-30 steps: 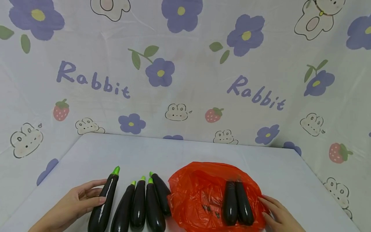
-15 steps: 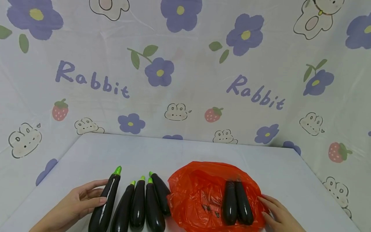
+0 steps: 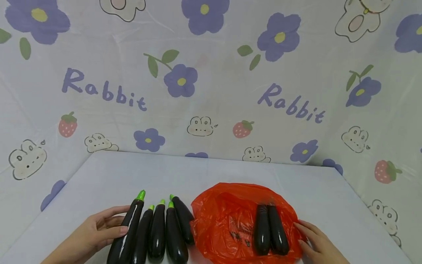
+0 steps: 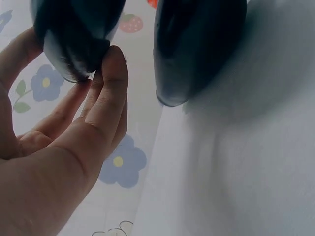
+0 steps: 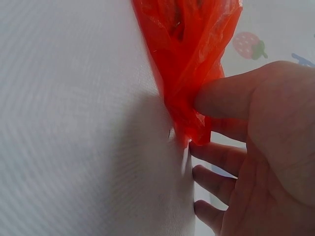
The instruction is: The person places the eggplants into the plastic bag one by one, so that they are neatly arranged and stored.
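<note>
In the head view my left hand (image 3: 95, 234) grips a glossy black eggplant (image 3: 126, 234) with a green stem end, thumb on the near side and fingers behind. That eggplant leans to the right and partly covers the leftmost of several others (image 3: 157, 233) lying side by side. A crumpled red plastic bag (image 3: 217, 220) sits to their right, mouth spread, with two eggplants (image 3: 262, 234) inside. My right hand (image 3: 318, 244) is at the bag's right edge; in the right wrist view its thumb and forefinger pinch the gathered red plastic (image 5: 182, 64), the other fingertips at the table.
Everything lies near the front of a white-covered table (image 3: 184, 170). Behind it hangs a pale cloth (image 3: 217, 99) printed with flowers, strawberries and rabbits. A second eggplant (image 4: 192, 49) hangs close beside the held one in the left wrist view.
My left hand has moved a little to the right with its eggplant, which now overlaps the neighbouring one. The right hand and the bag stay in place.
</note>
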### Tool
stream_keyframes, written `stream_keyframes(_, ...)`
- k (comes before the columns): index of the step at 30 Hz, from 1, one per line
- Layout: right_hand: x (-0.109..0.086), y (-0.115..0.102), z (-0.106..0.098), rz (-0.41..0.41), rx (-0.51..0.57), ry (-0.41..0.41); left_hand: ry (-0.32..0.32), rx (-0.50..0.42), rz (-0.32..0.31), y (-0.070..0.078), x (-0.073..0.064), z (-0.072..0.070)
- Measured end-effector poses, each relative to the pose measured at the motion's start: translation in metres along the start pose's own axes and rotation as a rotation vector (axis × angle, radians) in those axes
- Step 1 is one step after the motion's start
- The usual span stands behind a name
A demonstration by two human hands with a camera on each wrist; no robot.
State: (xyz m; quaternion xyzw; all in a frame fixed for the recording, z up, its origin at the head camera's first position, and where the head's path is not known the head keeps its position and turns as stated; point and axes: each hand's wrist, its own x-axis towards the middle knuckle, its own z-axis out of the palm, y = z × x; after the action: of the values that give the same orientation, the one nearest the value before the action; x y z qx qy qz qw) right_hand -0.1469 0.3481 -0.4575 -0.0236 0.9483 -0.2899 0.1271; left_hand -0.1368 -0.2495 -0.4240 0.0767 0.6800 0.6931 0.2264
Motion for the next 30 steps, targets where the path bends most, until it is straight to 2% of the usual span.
stream_keyframes(5,0.0,-0.001,-0.001,-0.022,-0.008,0.0,0.026,0.022,-0.016,0.003,0.002,0.007)
stream_keyframes(13,-0.001,-0.001,-0.001,-0.024,-0.024,0.009,-0.01,-0.057,0.011,0.007,0.005,0.018)
stream_keyframes(22,-0.001,-0.002,-0.001,-0.055,-0.01,-0.005,0.038,-0.003,-0.01,0.013,0.01,0.028)
stream_keyframes(30,0.0,-0.003,-0.002,-0.039,-0.009,-0.011,0.037,0.001,-0.033,0.019,0.016,0.04)
